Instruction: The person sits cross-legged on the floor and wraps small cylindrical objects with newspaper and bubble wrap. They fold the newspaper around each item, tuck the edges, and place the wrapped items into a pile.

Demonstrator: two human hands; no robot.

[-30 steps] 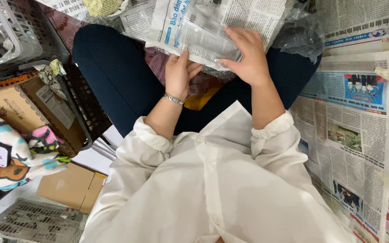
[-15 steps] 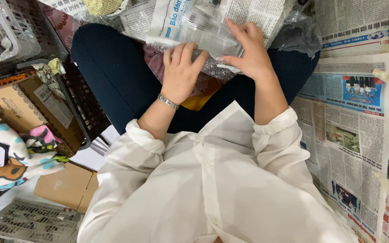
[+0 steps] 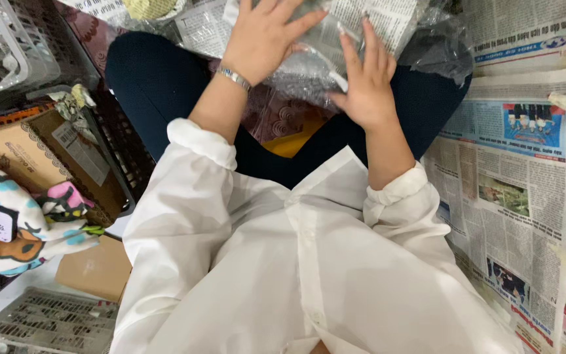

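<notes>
I sit cross-legged in dark trousers and a white shirt. A bundle of newspaper and clear bubble wrap (image 3: 309, 69) lies across my lap at the top of the view. My left hand (image 3: 266, 33), with a silver bracelet on its wrist, lies flat on top of the bundle with fingers spread. My right hand (image 3: 365, 82) presses flat on the bundle's near right side, fingers together and pointing away. Neither hand grips anything; both rest palm-down on the wrapping. A crumpled clear plastic bag (image 3: 443, 42) sits just right of the bundle.
Newspaper sheets (image 3: 525, 183) cover the floor on the right. On the left stand a dark plastic crate (image 3: 116, 141), a brown cardboard box (image 3: 31, 157), a patterned cloth bag (image 3: 14, 216) and a white basket (image 3: 8, 56). Another basket (image 3: 47, 321) lies bottom left.
My left hand has slid from the bundle's near edge up onto its top and spread flat. My right hand has shifted slightly nearer on the right side. The bundle sits flatter.
</notes>
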